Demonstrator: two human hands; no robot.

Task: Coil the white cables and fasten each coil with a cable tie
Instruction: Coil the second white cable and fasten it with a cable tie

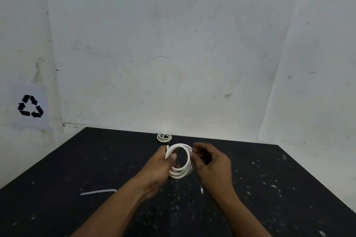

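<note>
One head-worn wide-angle view looks forward and down from just behind the hands, close over the black table (269,188), which fills the lower frame; a white wall (173,34) fills the upper.

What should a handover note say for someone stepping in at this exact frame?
Left hand: shut on the white cable coil, held upright above the black table.
Right hand: fingers curled at the coil's right edge; grip unclear.
Done: a second coil lies at the table's far edge, apparently tied.
Left: fasten the held coil. A loose cable tie lies near the left forearm.
</note>
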